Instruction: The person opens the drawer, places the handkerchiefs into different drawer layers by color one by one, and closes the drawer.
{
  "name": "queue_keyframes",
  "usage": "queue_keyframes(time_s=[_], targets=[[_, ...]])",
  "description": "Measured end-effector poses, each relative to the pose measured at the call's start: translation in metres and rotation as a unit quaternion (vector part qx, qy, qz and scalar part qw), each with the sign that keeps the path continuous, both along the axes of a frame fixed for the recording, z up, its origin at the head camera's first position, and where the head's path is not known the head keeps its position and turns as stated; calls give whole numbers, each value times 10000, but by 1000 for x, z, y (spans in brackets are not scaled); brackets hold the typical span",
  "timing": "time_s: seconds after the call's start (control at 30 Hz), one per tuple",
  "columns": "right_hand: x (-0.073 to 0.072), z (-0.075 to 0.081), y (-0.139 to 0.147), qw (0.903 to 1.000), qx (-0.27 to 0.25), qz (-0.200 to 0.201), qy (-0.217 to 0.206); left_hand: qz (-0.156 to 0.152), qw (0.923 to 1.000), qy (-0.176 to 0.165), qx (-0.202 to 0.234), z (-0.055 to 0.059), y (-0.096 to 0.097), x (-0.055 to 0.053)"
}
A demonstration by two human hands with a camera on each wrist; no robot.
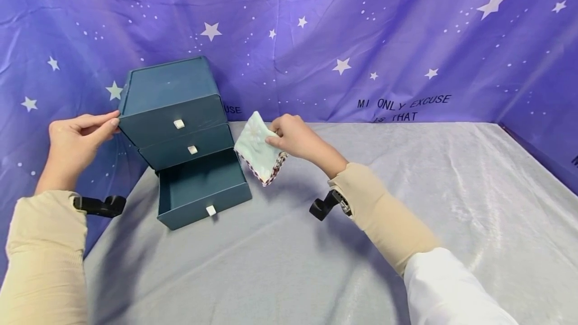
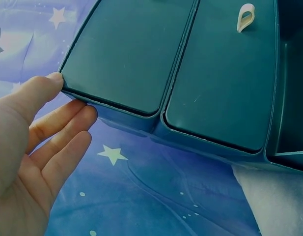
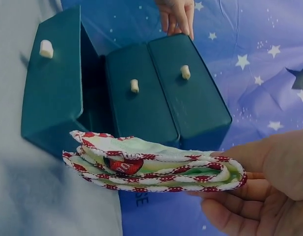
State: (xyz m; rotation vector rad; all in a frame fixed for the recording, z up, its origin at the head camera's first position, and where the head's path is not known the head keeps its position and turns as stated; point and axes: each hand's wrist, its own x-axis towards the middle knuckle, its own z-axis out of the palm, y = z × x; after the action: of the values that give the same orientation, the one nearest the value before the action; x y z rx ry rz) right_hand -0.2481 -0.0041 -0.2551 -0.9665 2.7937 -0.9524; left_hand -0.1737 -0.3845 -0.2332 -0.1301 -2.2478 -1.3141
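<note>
A dark teal chest of drawers (image 1: 173, 84) stands at the back left. Its bottom drawer (image 1: 205, 179) is pulled out, and the bare floor inside shows; the two upper drawers are in. My left hand (image 1: 74, 144) touches the chest's upper left front corner with thumb and fingertips, the fingers fairly straight. In my right hand (image 1: 293, 137) I pinch a folded pale mint face towel (image 1: 257, 144) with red-and-white stitched edges. The towel hangs in the air just right of the open drawer, apart from it. In the right wrist view, a small red label (image 3: 125, 165) shows between the towel's folds.
A light grey cloth (image 1: 289, 265) covers the table. Behind it hangs a purple curtain (image 1: 316, 39) with white stars and black lettering. White pull tabs (image 1: 210, 210) stick out from the drawer fronts. A black wrist camera (image 1: 326, 205) sits below my right wrist.
</note>
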Motion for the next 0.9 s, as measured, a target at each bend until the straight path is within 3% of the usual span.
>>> queue_keyframes(time_s=[0.3, 0.47, 0.9], targets=[[3, 14, -22, 9993, -86, 277, 239, -70, 10000, -37, -5, 3, 2, 3], [5, 18, -32, 9992, -62, 350, 160, -88, 9999, -52, -46, 2, -1, 0], [14, 26, -72, 9955, 145, 868, 354, 19, 9997, 200, -147, -3, -4, -4]])
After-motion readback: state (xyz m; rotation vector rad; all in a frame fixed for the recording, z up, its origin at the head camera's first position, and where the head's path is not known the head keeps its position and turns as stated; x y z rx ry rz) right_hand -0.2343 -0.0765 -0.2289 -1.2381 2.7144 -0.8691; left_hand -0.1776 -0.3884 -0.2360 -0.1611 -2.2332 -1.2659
